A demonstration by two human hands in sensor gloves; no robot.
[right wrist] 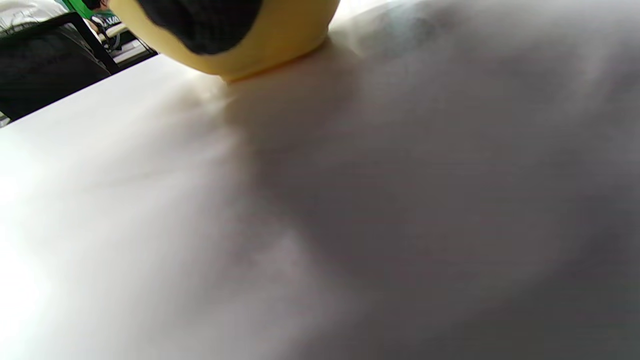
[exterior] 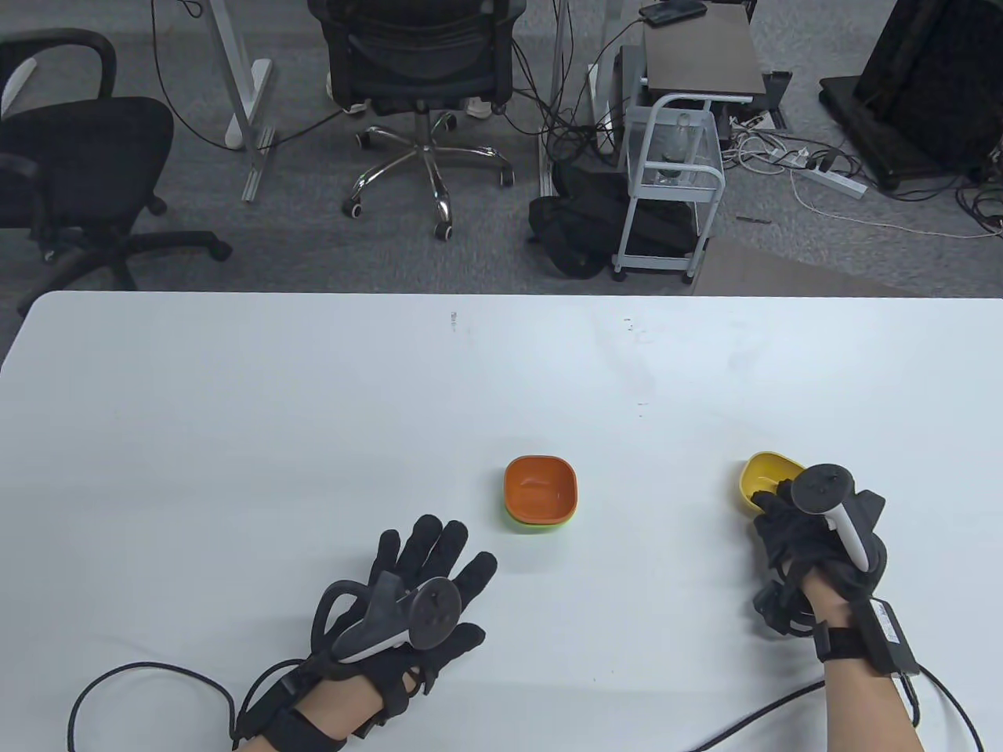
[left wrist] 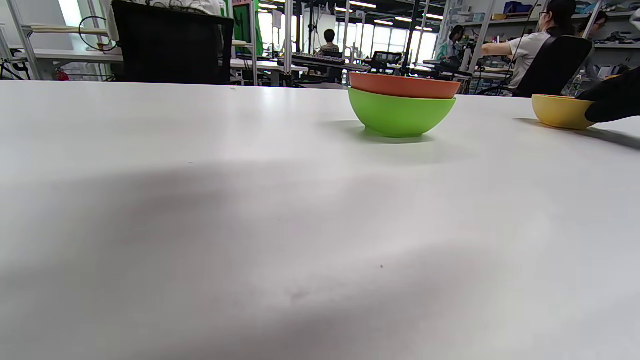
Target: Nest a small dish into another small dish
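A: What sits on the white table [exterior: 235, 407]?
B: Near its middle, an orange dish [exterior: 540, 486] is nested in a green dish [left wrist: 400, 116]. Well apart to their right, a yellow dish [exterior: 764, 474] rests on the tabletop.
A: And the hands?
B: The left hand [exterior: 415, 595] lies flat with fingers spread, holding nothing, near the stacked pair. The right hand [exterior: 815, 533] grips the yellow dish, a gloved finger [right wrist: 200, 20] pressed to its outer wall

Bright, even overhead light fell on the desk [exterior: 235, 407]. The right wrist view was blurred, glare whitening its left side beside the yellow dish [right wrist: 280, 45]; soft shadows spread beneath.
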